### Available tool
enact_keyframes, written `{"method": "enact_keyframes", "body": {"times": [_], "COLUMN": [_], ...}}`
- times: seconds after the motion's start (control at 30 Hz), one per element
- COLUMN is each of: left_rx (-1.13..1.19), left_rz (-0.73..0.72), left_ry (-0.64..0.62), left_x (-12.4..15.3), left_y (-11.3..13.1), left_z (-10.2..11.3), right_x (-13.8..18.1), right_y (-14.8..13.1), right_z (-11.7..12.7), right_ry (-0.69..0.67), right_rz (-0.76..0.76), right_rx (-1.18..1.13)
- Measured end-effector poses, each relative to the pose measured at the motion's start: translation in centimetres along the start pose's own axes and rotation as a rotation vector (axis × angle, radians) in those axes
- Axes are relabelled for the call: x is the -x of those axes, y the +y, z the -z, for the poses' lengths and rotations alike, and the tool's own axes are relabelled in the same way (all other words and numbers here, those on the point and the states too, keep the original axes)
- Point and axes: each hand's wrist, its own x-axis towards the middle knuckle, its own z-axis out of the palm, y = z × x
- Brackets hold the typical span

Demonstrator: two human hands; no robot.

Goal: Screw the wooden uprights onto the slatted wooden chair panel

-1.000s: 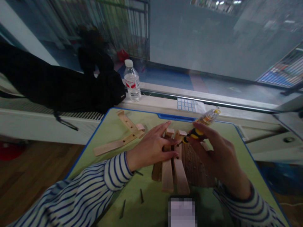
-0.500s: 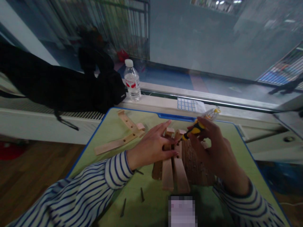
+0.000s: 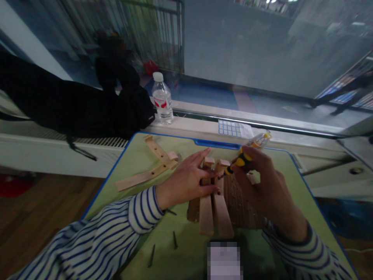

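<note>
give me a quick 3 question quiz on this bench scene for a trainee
1. True or false: the left hand rests on the wooden slats.
2. The right hand grips: A a hammer, B a screwdriver, C a pencil.
3. Fill in: the water bottle stands on the ___ beyond the green table.
Key: 1 true; 2 B; 3 ledge.
</note>
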Motion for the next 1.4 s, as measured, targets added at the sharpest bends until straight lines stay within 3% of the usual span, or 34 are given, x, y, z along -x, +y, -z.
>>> {"method": "enact_keyframes", "body": {"times": [0.7,1.4], "left_rx": [0.002,0.013], "left_rz": [0.004,0.009], "left_ry": [0.001,0.005], "left_x": [-0.04,0.05], "left_y": [-0.01,-0.03], "left_z": [-0.05,-0.16], "right_x": [0.25,0.01], "right_y": [0.34,0.23], "right_z": [-0.03,0.52], "right_ry": [0.019,-0.08], "right_rz": [-0.089,0.009], "right_rx": [-0.014,-0.015]}}
